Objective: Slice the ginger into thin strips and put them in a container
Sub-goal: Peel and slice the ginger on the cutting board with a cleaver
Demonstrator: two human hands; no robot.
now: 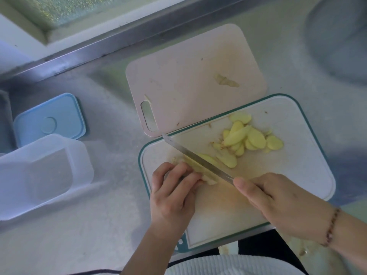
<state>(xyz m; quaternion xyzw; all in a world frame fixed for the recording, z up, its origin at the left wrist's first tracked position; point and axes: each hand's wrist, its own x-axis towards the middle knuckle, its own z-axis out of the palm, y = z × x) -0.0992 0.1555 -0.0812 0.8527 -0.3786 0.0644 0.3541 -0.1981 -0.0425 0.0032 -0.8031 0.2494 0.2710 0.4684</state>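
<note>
My right hand (278,207) hides the knife handle; only the blade (198,158) shows, its edge down on the ginger piece (195,167) near the left edge of the teal-rimmed cutting board (309,175). My left hand (171,192) curls over that piece, fingertips pinning it and covering most of it. Cut ginger slices (246,136) lie heaped toward the board's far right. The clear container (42,175) sits on the steel counter (103,225) at its left edge, partly cut off.

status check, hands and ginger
Left hand pins ginger piece; right hand grips knife, mid-slice. Slices piled on board. Container open, nothing blocking.
</note>
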